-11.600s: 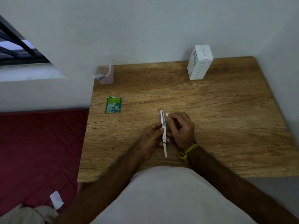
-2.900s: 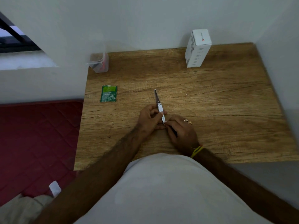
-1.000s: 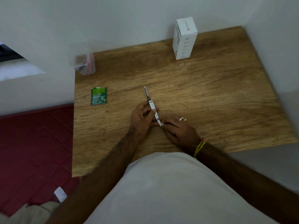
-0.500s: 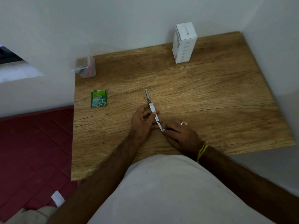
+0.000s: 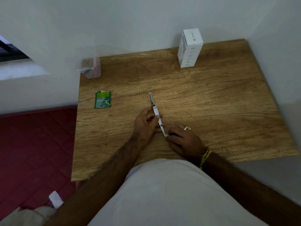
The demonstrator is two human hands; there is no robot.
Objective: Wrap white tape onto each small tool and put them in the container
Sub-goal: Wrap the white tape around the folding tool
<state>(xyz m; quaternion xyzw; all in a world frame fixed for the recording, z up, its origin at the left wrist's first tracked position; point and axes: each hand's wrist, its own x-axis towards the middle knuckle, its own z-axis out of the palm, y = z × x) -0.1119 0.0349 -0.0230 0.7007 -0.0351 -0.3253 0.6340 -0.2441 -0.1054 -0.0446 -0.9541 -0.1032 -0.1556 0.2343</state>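
Green packet (image 5: 103, 99) flat on wooden table (image 5: 219, 103) at 9 o'clock. Clear container (image 5: 90, 68) at 10 o'clock, table's far left corner. Left hand (image 5: 145, 123) grips small tool (image 5: 156, 111) mid-shaft at table centre (metal tip points 12 o'clock). Right hand (image 5: 183, 140) pinches tool's near end, white tape (image 5: 166, 135) there. White box (image 5: 189, 48) upright at 1 o'clock.
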